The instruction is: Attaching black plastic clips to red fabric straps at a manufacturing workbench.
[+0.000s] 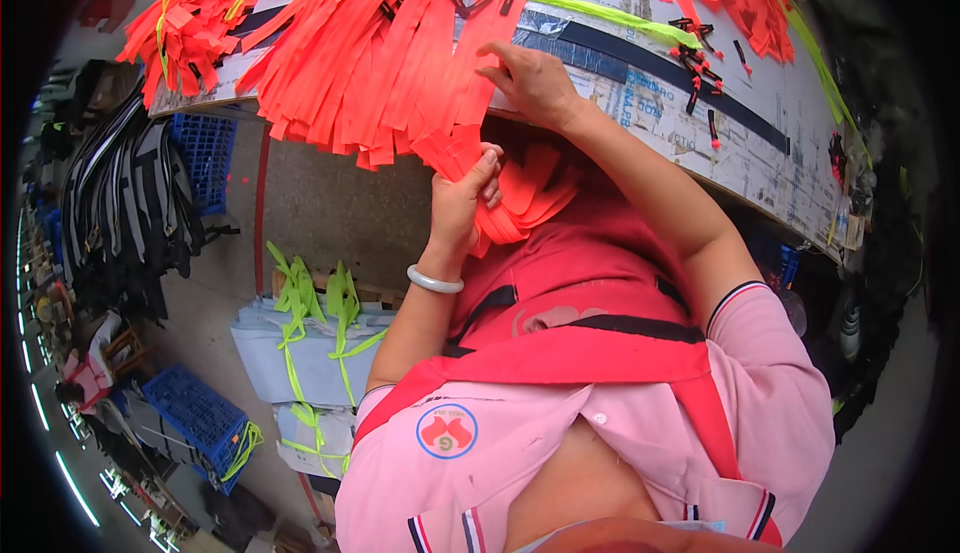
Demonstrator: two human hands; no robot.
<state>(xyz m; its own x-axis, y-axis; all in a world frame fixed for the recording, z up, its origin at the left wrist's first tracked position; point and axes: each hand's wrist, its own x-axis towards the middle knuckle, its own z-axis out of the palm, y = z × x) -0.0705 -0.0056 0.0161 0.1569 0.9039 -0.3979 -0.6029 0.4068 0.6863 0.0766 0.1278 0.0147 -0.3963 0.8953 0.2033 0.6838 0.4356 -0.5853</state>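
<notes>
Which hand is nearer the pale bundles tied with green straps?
Left. The left hand holds orange-red strips, up and right of the bundles; the right hand is farther, over the table.

Factory workshop: orange straps (350, 73) heaped on worktable (740, 148), stacked blue crate (195, 418), strip lights.

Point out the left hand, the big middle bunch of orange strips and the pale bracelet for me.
Left hand (465, 199): head view, back of the hand.
Orange strips (365, 73): head view, middle of the big bunch.
Pale bracelet (434, 283): head view, the band's visible side.
</notes>
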